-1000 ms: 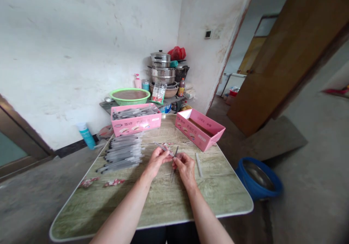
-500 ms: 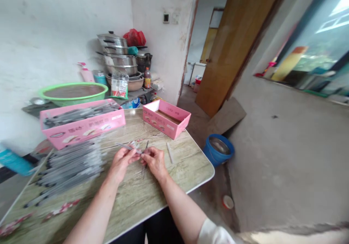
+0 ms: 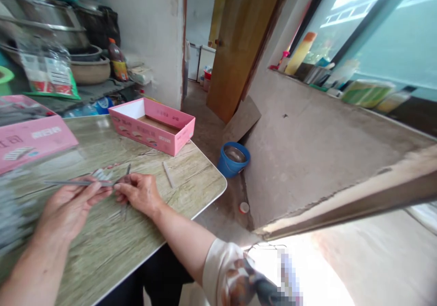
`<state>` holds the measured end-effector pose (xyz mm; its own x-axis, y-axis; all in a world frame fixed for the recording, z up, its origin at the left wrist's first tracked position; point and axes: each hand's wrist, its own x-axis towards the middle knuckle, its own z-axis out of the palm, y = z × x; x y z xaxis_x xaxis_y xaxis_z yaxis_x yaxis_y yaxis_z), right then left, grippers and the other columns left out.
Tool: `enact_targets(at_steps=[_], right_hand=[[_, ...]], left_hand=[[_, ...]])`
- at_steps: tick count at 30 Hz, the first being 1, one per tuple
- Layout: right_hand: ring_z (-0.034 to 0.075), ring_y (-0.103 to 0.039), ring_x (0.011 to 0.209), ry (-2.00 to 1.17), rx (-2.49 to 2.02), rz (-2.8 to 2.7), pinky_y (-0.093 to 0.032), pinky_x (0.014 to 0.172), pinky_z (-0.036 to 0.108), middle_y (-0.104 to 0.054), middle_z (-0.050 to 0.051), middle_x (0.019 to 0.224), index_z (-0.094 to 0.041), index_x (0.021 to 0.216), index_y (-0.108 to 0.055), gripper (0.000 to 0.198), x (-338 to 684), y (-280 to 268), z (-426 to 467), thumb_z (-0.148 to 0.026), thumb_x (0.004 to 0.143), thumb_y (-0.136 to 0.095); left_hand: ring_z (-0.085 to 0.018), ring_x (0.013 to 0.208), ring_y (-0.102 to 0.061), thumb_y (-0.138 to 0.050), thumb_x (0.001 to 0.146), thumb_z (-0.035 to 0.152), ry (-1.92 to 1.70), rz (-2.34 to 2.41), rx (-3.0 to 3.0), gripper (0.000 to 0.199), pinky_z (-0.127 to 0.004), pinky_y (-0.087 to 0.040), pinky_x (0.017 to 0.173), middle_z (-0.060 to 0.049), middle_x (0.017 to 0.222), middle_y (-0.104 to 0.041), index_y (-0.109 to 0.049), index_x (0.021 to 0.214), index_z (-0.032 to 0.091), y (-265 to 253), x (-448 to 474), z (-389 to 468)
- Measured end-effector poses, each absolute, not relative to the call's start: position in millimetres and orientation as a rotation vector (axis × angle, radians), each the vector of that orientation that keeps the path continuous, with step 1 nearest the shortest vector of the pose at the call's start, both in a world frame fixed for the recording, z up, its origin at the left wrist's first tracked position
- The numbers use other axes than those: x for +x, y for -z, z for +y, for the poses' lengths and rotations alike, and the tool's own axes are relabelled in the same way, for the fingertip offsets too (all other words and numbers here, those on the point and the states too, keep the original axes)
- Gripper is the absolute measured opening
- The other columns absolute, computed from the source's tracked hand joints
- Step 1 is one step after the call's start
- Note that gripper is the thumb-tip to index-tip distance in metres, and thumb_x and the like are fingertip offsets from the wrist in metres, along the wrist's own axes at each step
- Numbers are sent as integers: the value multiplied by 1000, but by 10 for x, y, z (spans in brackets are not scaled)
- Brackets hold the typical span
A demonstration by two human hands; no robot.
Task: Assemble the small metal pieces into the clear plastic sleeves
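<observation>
My left hand (image 3: 73,203) is closed around a slim grey pen (image 3: 71,182), which lies nearly level and points left. My right hand (image 3: 141,192) pinches at the pen's right end; the fingertips of both hands almost meet there. A dark thin stick (image 3: 128,169) stands up behind the right fingers, and whether they grip it is unclear. Small pale pieces (image 3: 102,174) lie on the table just beyond the hands. To the right of them rests a short whitish stick (image 3: 168,175). A blurred heap of grey pens (image 3: 13,210) is cut off at the left edge.
A pink box (image 3: 150,135) with its brown bottom showing stands at the table's back edge. Another pink box (image 3: 41,137), holding grey pens, is partly out of view on the left. Behind are stacked pots (image 3: 44,19) and a bottle (image 3: 118,62). A blue bucket (image 3: 234,160) stands on the floor.
The view has swung right, so the table, boxes and hands appear farther left. Both hands keep their hold around the pen, with little visible change between them.
</observation>
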<state>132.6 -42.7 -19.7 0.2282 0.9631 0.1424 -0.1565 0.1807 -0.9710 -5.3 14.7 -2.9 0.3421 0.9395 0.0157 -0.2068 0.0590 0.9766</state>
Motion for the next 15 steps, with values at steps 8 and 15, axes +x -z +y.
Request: enact_targets(at_steps=[8, 15], right_hand=[[9, -59, 56, -811, -1248, -1219, -48, 57, 17, -60, -6, 66, -21, 90, -64, 18, 1327, 251, -426, -38, 91, -57], [7, -61, 65, -600, -1466, -1420, -45, 68, 13, -57, -10, 58, -18, 79, -64, 22, 1327, 126, -458, -24, 96, -52]], left_hand=[[-15, 65, -66, -91, 44, 35, -1079, 863, 1090, 44, -25, -59, 64, 2, 72, -68, -64, 72, 14, 72, -70, 204], [-18, 65, -64, -91, 38, 39, -1107, 911, 1128, 45, -31, -59, 60, 3, 69, -67, -64, 66, 16, 33, -27, 185]])
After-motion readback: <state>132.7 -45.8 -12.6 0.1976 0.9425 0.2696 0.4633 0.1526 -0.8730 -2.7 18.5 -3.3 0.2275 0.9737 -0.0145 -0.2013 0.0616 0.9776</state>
